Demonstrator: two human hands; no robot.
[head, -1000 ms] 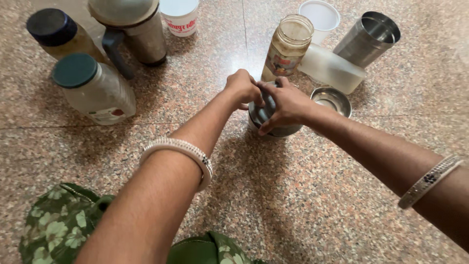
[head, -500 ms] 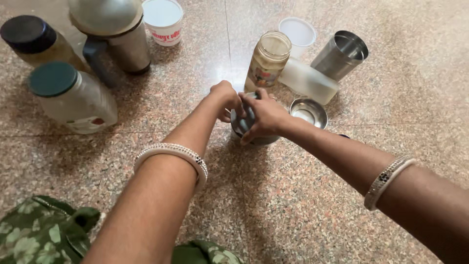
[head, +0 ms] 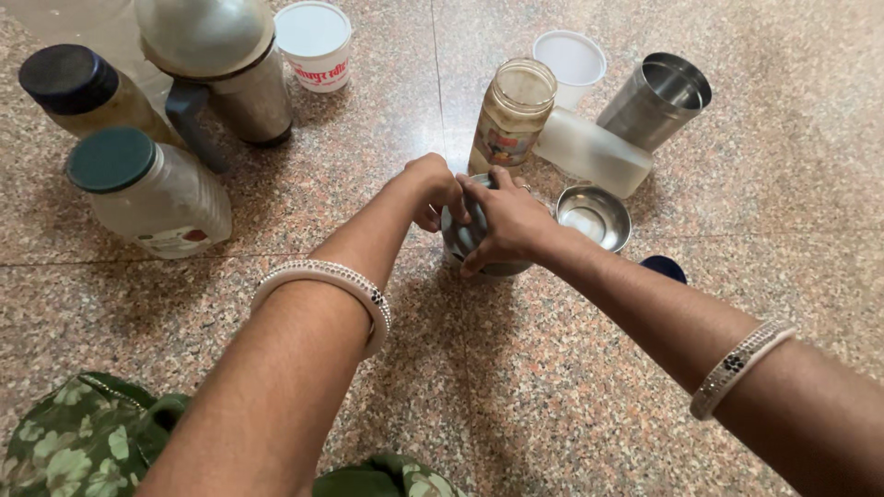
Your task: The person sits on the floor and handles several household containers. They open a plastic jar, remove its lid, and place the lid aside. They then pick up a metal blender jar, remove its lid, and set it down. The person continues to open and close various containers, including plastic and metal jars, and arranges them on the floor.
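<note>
We find the left hand (head: pixel 431 189) and right hand (head: pixel 505 224) still clasping the steel container (head: pixel 465 235). Grip unchanged; the view has merely shifted.

We see a polished speckled stone floor (head: pixel 571 387), a shiny steel tumbler (head: pixel 656 103) and bowl (head: pixel 595 215), a clear plastic jar (head: pixel 152 193), and a glossy glass jar (head: pixel 512 115).
</note>
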